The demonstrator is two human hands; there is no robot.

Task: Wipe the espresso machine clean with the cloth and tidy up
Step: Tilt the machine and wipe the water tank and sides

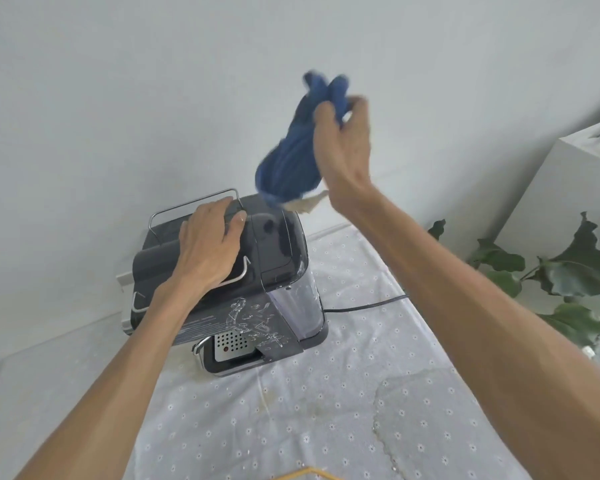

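Espresso machine point(229, 271), dark grey with a chrome rail round its top, stands on a table covered by a white cloth with small flower dots point(326, 410). It sits toward the far left part of the covered surface, close to the pale wall point(153, 81) behind it. Its long axis runs from the near left to the far right, with the perforated drip tray point(231, 344) low on the near side and the clear water tank point(302, 299) on the right end. A black power cord point(368, 306) leads off from the tank end toward the table's right edge.

The left hand point(208, 247) rests flat on the machine's top, fingers spread and fairly straight, fingertips near the rail. The right hand point(343, 143) is raised well above and to the right of the machine, fingers curled round a bunched blue cloth point(291, 157), which hangs down toward the machine's top right corner; it looks blurred.

Open tablecloth lies in front of and to the right of the machine. Beyond the right edge are green plant leaves point(568, 265) and a white cabinet point(551, 188).
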